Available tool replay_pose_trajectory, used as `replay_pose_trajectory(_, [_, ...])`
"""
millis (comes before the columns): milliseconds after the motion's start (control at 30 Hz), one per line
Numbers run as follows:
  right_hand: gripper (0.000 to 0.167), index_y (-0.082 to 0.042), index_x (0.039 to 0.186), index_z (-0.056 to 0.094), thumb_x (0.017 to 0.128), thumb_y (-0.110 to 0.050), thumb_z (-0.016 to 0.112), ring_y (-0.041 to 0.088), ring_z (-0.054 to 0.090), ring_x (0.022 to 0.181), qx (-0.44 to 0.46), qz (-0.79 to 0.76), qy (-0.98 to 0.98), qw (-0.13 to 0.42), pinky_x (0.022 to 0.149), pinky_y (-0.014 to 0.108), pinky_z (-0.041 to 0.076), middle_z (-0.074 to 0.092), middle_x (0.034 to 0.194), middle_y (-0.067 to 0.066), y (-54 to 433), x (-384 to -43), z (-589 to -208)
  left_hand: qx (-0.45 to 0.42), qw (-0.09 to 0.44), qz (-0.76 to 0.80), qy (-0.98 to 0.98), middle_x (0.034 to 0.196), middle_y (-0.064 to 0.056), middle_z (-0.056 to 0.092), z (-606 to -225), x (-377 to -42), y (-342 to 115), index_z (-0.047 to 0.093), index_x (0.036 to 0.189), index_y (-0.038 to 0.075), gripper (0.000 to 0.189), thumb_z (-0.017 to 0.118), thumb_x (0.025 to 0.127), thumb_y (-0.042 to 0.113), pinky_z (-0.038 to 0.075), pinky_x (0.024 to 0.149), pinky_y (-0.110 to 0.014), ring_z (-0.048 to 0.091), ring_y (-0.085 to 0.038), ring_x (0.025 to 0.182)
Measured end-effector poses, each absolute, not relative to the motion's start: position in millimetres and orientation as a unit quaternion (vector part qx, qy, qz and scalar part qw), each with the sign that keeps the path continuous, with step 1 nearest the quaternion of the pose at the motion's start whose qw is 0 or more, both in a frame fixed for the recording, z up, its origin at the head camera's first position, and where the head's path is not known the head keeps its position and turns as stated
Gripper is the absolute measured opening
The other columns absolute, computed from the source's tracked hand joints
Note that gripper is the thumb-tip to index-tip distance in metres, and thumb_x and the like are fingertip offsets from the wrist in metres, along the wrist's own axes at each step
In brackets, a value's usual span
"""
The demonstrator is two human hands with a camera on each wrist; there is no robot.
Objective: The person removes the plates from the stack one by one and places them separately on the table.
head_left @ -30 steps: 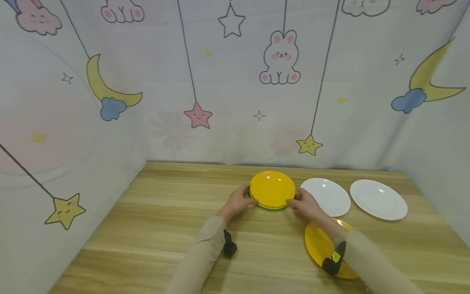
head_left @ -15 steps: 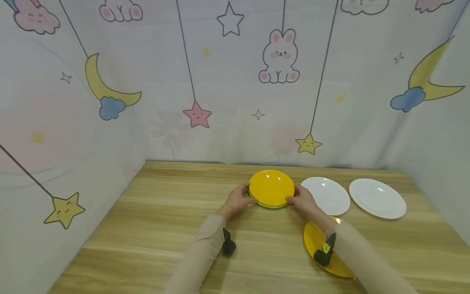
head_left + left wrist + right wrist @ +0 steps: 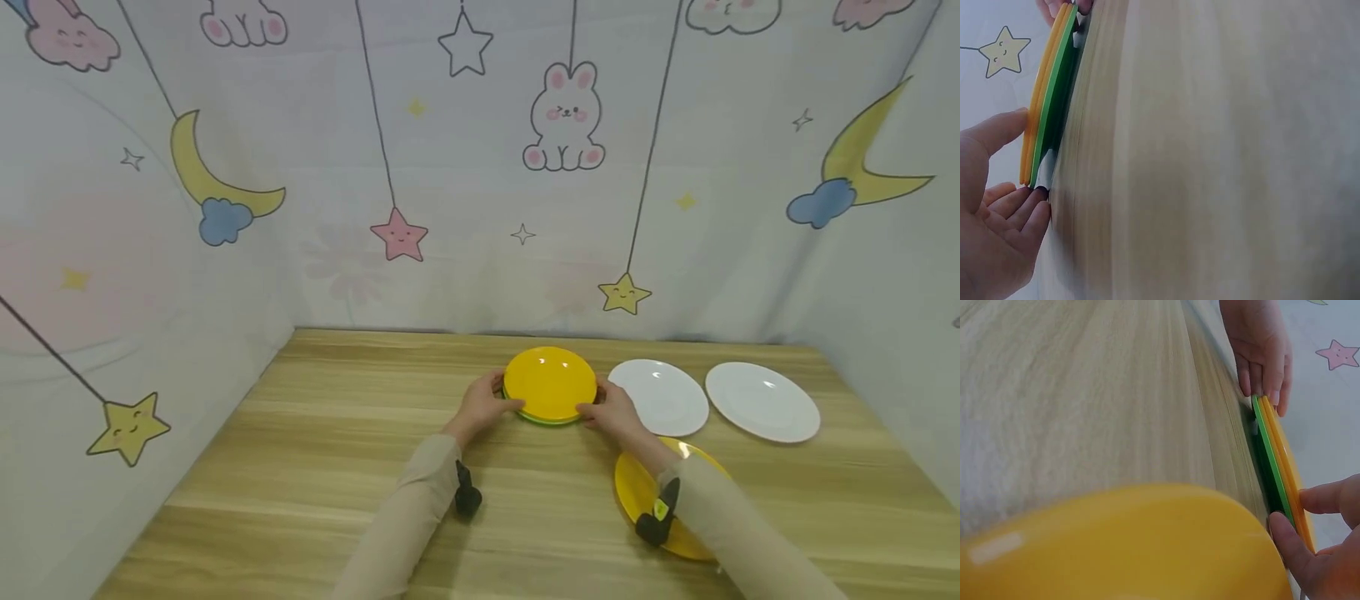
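Left hand [image 3: 480,402] grips the left rim of a small stack of plates [image 3: 550,386], thumb on top of the yellow top plate, fingers tucked under the edge; the left wrist view shows the fingers [image 3: 1019,209] below the stack and the thumb against its upper side. Right hand [image 3: 611,411] grips the opposite, right rim the same way, thumb above and fingers curled beneath. Stack sits on the wooden desk [image 3: 315,450], toward its far side, roughly centre. Wrist views show the layers: yellow plate on top, green plate [image 3: 1057,100] directly beneath, edges nearly flush. Stack's underside appears just off the desk surface in the left wrist view, though I cannot tell for certain. Two white plates [image 3: 660,397] [image 3: 761,401] lie flat to the right of the stack, side by side. Another yellow plate [image 3: 637,487] lies nearer, under the right forearm, partly hidden by the sleeve.
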State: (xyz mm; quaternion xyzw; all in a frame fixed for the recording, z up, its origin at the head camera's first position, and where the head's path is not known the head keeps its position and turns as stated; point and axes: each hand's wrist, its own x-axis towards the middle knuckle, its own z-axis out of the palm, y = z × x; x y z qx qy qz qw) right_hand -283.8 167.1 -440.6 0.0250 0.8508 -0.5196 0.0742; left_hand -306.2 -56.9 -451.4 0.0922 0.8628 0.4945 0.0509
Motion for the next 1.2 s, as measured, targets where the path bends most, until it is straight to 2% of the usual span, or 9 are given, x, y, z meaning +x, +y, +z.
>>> replay_pose_trajectory(233, [0.056, 0.007, 0.132, 0.037, 0.082, -0.002, 0.061, 0.018, 0.06, 0.075, 0.025, -0.524, 0.849, 0.07, 0.063, 0.027, 0.056, 0.042, 0.127, 0.027, 165.1, -282.2, -440.8, 0.072, 0.037, 0.482, 0.872, 0.126, -0.018, 0.051, -449.0, -308.2, -56.3, 0.046, 0.126, -0.003, 0.06, 0.072, 0.078, 0.022, 0.048, 0.091, -0.034, 0.056, -0.027, 0.107])
replay_pose_trajectory(467, [0.058, 0.007, 0.133, 0.035, 0.081, -0.001, 0.061, 0.017, 0.06, 0.073, 0.031, -0.536, 0.842, 0.061, 0.062, 0.028, 0.056, 0.04, 0.129, 0.027, 164.1, -281.1, -439.2, 0.077, 0.003, 0.437, 0.896, 0.122, -0.014, 0.055, -450.1, -311.2, -49.9, 0.053, 0.122, -0.001, 0.06, 0.074, 0.075, 0.029, 0.041, 0.098, -0.039, 0.05, -0.027, 0.114])
replay_pose_trajectory(733, [0.061, 0.005, 0.135, 0.035, 0.081, -0.002, 0.063, 0.017, 0.06, 0.073, 0.04, -0.533, 0.842, 0.073, 0.063, 0.028, 0.056, 0.042, 0.128, 0.026, 166.0, -282.4, -439.1, 0.061, 0.005, 0.45, 0.891, 0.117, -0.016, 0.055, -451.4, -312.5, -47.2, 0.053, 0.121, -0.002, 0.058, 0.076, 0.074, 0.023, 0.042, 0.095, -0.039, 0.051, -0.028, 0.109])
replay_pose_trajectory(933, [0.065, 0.008, 0.138, 0.028, 0.083, -0.002, 0.06, 0.019, 0.06, 0.08, 0.034, -0.534, 0.84, 0.087, 0.066, 0.028, 0.056, 0.035, 0.135, 0.027, 169.3, -285.6, -438.8, 0.058, 0.016, 0.475, 0.878, 0.116, -0.016, 0.056, -448.0, -314.8, -53.3, 0.055, 0.12, 0.0, 0.05, 0.073, 0.076, 0.015, 0.045, 0.093, -0.038, 0.054, -0.027, 0.106])
replay_pose_trajectory(1200, [0.06, 0.009, 0.138, 0.026, 0.085, 0.0, 0.054, 0.012, 0.058, 0.066, 0.041, -0.551, 0.829, 0.088, 0.063, 0.026, 0.056, 0.037, 0.131, 0.03, 171.5, -284.9, -439.5, 0.066, 0.025, 0.477, 0.876, 0.12, -0.018, 0.055, -444.6, -313.4, -55.9, 0.052, 0.124, -0.003, 0.049, 0.069, 0.08, 0.011, 0.046, 0.092, -0.036, 0.055, -0.026, 0.108])
